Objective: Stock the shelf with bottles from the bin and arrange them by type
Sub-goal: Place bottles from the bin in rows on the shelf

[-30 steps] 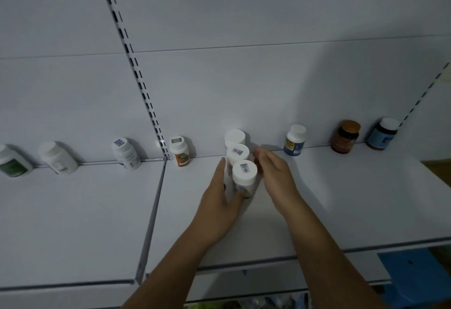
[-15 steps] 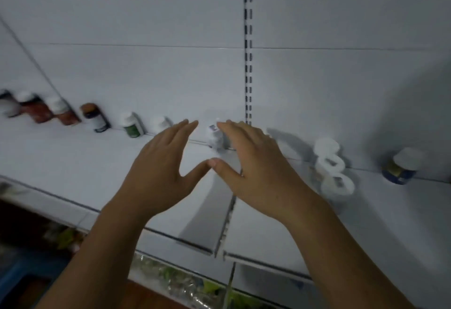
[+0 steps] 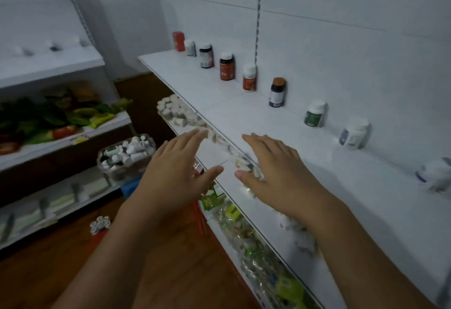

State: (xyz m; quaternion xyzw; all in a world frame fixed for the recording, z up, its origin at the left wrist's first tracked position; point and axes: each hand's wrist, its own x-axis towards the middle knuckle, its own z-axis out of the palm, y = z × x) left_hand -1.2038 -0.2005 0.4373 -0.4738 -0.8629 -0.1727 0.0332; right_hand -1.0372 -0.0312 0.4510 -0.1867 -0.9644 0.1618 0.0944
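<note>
Listing the moment's holdings, we recorded: left hand (image 3: 178,174), grip spread flat, fingers straight, nothing held; right hand (image 3: 275,172), grip likewise spread and bare. Both hovered above the front edge of the white shelf (image 3: 244,113).

Stock already placed: one upright row along the back wall, among them a red-labelled bottle (image 3: 249,78), an amber-capped dark bottle (image 3: 277,92) and a green-labelled white bottle (image 3: 314,114), each apart from its neighbour.

Supply: a clear bin (image 3: 117,174) of jumbled white bottles (image 3: 129,149), set on a lower level, below and to the left of both hands. We judged the left hand the nearer. The binned bottles lay at all angles, so we could read no common long axis. We judged the next step a reach down-left for fresh stock.
</note>
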